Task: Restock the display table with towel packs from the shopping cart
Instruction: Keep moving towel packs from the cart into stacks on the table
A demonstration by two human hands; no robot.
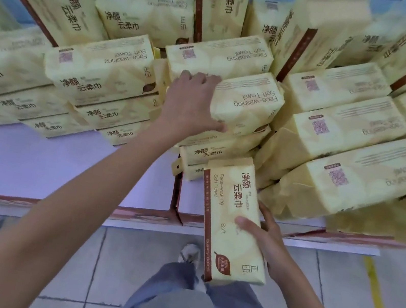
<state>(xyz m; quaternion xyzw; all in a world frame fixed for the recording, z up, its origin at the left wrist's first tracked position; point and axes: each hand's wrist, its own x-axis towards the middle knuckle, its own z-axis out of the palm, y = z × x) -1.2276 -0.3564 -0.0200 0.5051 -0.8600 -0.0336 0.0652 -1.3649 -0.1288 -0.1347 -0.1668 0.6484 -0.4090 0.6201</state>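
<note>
My left hand (193, 104) has its fingers (203, 78) curled over the far edge of a towel pack (249, 103) and the thumb pressed against its near side, so I grip it by its left end. This pack lies flat on top of the middle stack (220, 154) on the display table (33, 165). My right hand (266, 245) holds a second pack (233, 212) lengthwise, with the thumb laid across its printed front and the other fingers wrapped round the side, mostly hidden behind it. It hangs over the table's front edge, its lower end above the tiled floor (333, 296). More packs (102, 75) lie stacked on either side and stand upright at the back. Below are my jeans (184, 306) and one shoe (189, 255).
</note>
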